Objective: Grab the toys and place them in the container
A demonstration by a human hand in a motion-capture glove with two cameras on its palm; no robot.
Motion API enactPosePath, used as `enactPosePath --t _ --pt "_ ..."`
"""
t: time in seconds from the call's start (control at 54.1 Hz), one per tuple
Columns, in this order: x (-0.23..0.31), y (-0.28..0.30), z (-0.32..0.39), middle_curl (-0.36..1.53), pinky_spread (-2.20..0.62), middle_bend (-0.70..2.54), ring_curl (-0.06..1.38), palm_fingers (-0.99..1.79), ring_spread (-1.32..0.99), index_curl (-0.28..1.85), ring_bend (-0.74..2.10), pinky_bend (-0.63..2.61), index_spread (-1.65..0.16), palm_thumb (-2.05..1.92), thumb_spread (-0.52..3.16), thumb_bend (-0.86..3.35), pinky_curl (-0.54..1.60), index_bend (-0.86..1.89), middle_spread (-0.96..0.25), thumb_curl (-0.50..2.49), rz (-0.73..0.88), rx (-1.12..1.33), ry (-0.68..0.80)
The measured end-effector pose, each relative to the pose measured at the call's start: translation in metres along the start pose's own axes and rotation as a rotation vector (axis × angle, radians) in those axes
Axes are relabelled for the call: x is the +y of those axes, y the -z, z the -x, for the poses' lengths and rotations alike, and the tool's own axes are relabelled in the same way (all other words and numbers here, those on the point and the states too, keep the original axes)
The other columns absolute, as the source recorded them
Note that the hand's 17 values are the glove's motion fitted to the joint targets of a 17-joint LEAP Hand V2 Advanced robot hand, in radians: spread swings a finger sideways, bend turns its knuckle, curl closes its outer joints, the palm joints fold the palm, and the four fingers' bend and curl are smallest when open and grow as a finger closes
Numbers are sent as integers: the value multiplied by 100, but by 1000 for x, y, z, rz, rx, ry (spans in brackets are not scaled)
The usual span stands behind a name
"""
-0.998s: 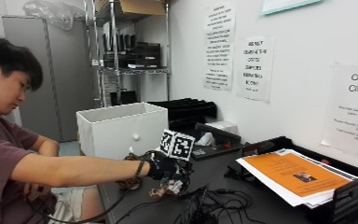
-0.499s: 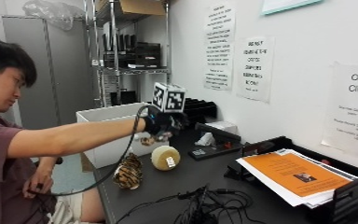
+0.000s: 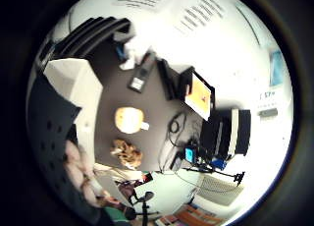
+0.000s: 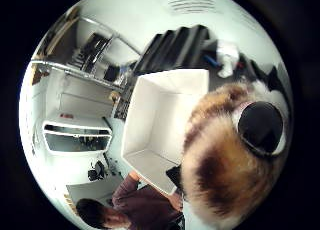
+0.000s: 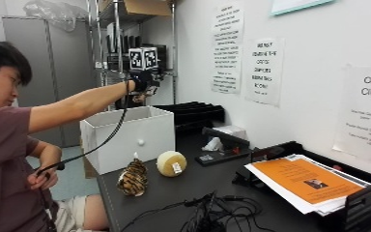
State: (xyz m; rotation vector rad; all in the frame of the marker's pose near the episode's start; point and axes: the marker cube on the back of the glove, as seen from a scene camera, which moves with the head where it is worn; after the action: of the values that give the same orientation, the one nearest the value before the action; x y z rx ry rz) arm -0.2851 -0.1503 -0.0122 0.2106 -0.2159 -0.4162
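Note:
My gloved right hand (image 5: 143, 80) is raised high over the open white container (image 5: 127, 137), arm stretched out. It grips a furry brown-and-white toy (image 4: 225, 165) with a black eye, which fills much of the thumb side palm view, and the container's inside (image 4: 160, 120) lies below it. Two toys sit on the dark table in front of the container: a tiger-striped toy (image 5: 133, 178) (image 3: 126, 153) and a round cream toy (image 5: 171, 163) (image 3: 130, 119).
A tangle of black cables (image 5: 211, 215) lies at the table's front. A black tray with an orange-topped paper stack (image 5: 301, 183) sits to the right, black stacked trays (image 5: 195, 112) behind the container, and a metal shelf (image 5: 118, 43) beyond it.
The hand has risen from the table beside the toys, carrying the furry toy, and now hangs high above the container. The striped and cream toys have stayed put.

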Motion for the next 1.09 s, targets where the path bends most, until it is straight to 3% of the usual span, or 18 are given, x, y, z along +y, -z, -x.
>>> enactPosePath --t 0.222,0.444,0.536,0.573,0.629,0.666,0.703,0.74,0.869,1.091 --pt "-35 -43 110 108 -40 131 72 105 -36 118 147 112 -35 50 66 -1 60 70 -31 100 -11 -24 241" --pt "-43 -70 131 109 -39 127 72 87 -35 122 152 108 -36 44 74 -3 59 55 -31 98 103 179 231" --pt "-46 -78 130 109 -38 126 72 82 -34 124 153 104 -36 37 81 -3 59 50 -32 94 176 230 157" --pt "-46 -81 129 108 -37 124 71 68 -35 122 150 96 -36 24 92 -8 56 46 -33 87 217 234 123" --pt "-46 -86 127 104 -33 117 71 19 -35 115 143 92 -34 2 99 -14 58 24 -33 76 264 219 97" --pt "-45 -87 126 102 -30 113 71 11 -34 111 140 93 -33 -3 102 -11 57 17 -32 71 281 202 126" --pt "-44 -87 126 90 -21 72 65 -45 -29 102 120 106 -31 -12 99 -14 59 5 -27 67 278 179 167" --pt "-42 -85 123 83 -16 53 60 -53 -24 94 103 110 -31 -14 98 -13 55 5 -21 63 265 162 187" --pt "-32 -67 95 66 -5 20 45 -46 -12 74 71 102 -27 -16 96 -13 49 3 -11 51 281 160 110" --pt "-21 -41 36 51 1 12 36 -33 -4 51 49 84 -25 -16 97 -12 41 6 -4 37 325 211 6"
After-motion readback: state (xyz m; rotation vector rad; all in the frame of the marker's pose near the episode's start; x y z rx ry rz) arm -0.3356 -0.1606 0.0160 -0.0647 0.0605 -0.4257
